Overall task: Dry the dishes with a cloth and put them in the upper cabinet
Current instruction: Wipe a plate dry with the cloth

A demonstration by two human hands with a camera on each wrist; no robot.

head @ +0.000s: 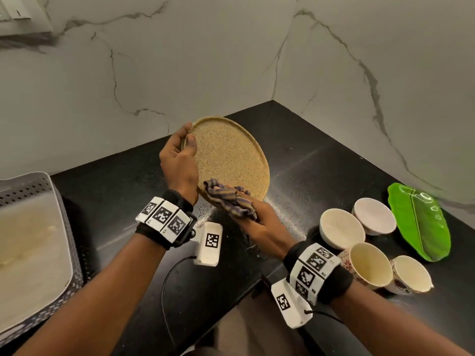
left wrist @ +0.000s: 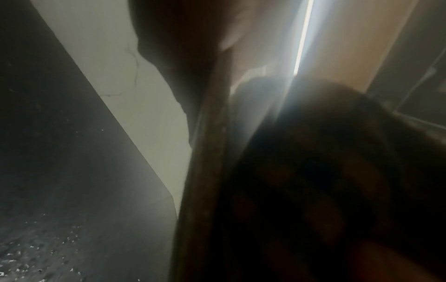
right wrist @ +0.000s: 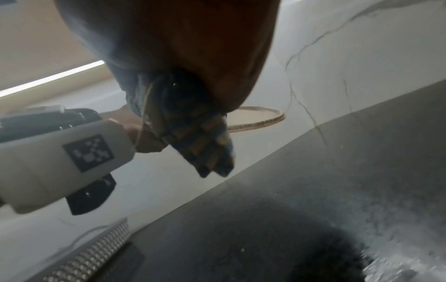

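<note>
1. We've got the plate (head: 231, 155) up off the counter (head: 321, 160), tilted on edge over the corner where the two marble walls meet. It's a round, tan, speckled thing with a low raised rim.
2. Our left hand (head: 180, 160) is clamped on the plate's left rim, thumb on the face and fingers wrapped behind. The left wrist view is mostly dark blur, just the plate's edge running through it.
3. Our right hand (head: 259, 222) is bunched around the striped cloth (head: 228, 199), pressing it against the plate's lower edge.
4. Handling guess: the plate looks stiff and fairly light, with a grainy face that probably grips okay, though a wet rim could still slip. It'd likely chip or crack if dropped on that hard counter, so a rim pinch with fingers backing it seems the safest hold.
5. The cloth is soft and floppy, so we wad it to push with.
6. To the right of the plate sit two bowls (head: 341, 228) and two cups (head: 371, 265), plus a green leaf-shaped dish (head: 419, 222) further right. They look like they're waiting their turn.
7. Well left of the plate there's a perforated grey tray (head: 33, 186).
</note>
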